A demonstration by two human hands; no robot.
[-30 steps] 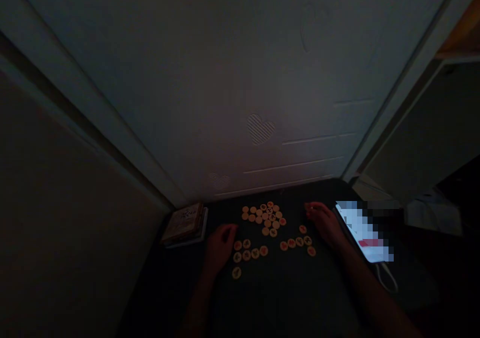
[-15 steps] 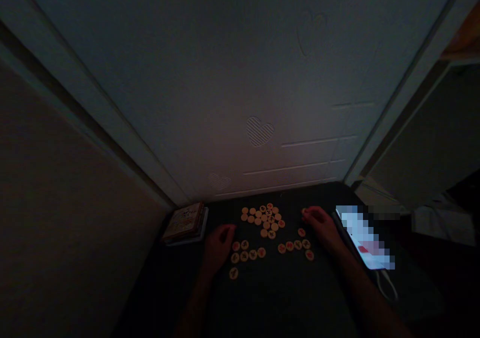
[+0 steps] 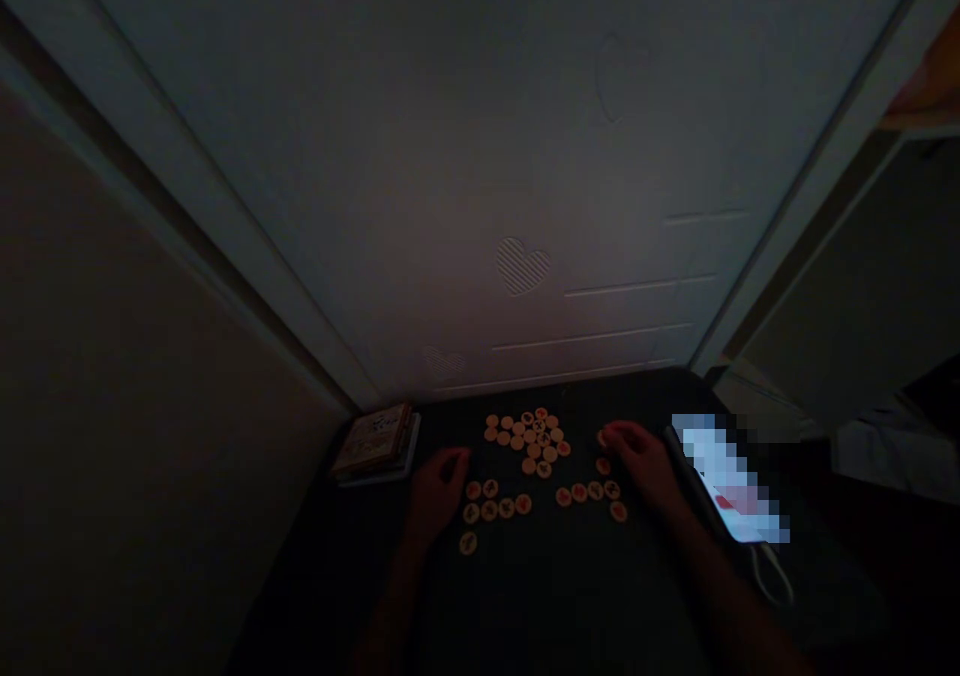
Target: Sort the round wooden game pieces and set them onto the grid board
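Note:
Round wooden xiangqi pieces with red or dark characters lie on a dark tabletop. My right hand [image 3: 637, 456] has its fingertips pinched on one xiangqi piece [image 3: 601, 439], low over the table just behind a red-marked piece [image 3: 604, 466]. Closer to me, a right-hand row [image 3: 580, 492] of several pieces has another piece [image 3: 618, 511] in front of its right end. My left hand [image 3: 439, 486] rests with curled fingers and no piece showing in it, beside a left-hand group [image 3: 489, 510]. A single piece [image 3: 468, 543] lies in front of that group.
A loose cluster of pieces [image 3: 517, 443], many blank side up, lies between the hands. Small stacked books [image 3: 375, 443] sit at the left. A lit phone [image 3: 731, 486] with a white cable [image 3: 772, 576] lies at the right. A pale panel with embossed hearts [image 3: 523, 266] rises behind the table.
My right hand has lowered its piece slightly and brought it a little to the left and toward me. My left hand stays in about the same place.

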